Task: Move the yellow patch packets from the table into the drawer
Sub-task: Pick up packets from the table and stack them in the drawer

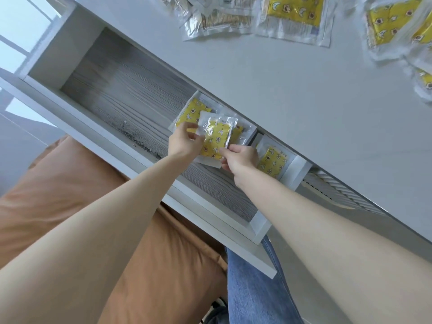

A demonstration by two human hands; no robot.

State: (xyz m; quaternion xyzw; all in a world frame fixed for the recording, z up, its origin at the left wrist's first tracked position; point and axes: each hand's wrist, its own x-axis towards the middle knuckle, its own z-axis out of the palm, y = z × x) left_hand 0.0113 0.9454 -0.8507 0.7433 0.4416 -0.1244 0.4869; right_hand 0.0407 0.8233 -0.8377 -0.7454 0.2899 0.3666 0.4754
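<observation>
Both my bare hands grip one yellow patch packet in clear plastic [216, 139] over the open white drawer with a grey wood-grain floor [121, 99]: my left hand [184, 142] pinches its left edge, my right hand [240, 159] its lower corner. More yellow packets [293, 12] lie on the white table [268, 85].

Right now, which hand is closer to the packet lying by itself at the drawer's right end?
Right. The right hand is just beside that lone packet; the left hand is farther away, across the held packet.
</observation>
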